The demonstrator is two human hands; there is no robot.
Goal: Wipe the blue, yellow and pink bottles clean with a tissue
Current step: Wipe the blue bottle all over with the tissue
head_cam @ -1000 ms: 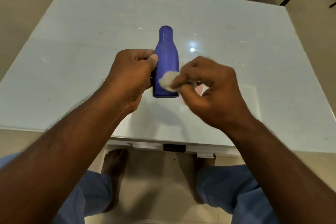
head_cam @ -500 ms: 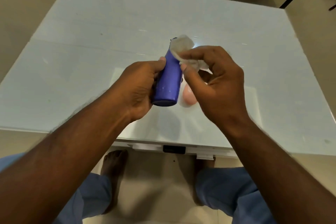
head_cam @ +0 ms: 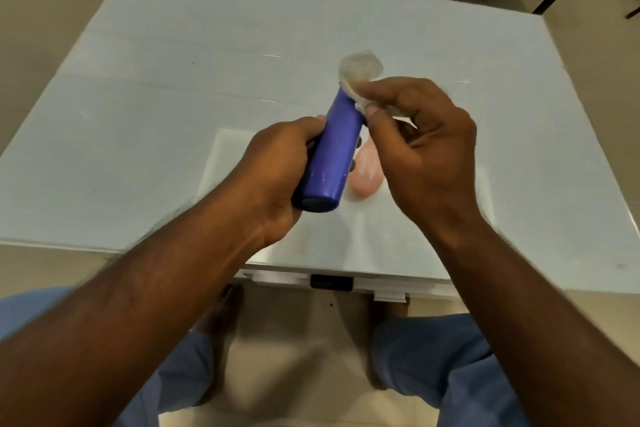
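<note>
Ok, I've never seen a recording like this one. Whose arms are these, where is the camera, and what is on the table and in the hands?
There is no robot here. The arms belong to a person wearing a camera on the head, so the one view looks forward and down over their own hands, knees and feet.

The left hand grips a blue bottle round its lower half, lifted off the table and tilted with its top away from the camera. The right hand pinches a white tissue against the bottle's top end, wiping it.

On the pale table, a pink bottle shows partly between the hands. No yellow bottle is in view.
</note>
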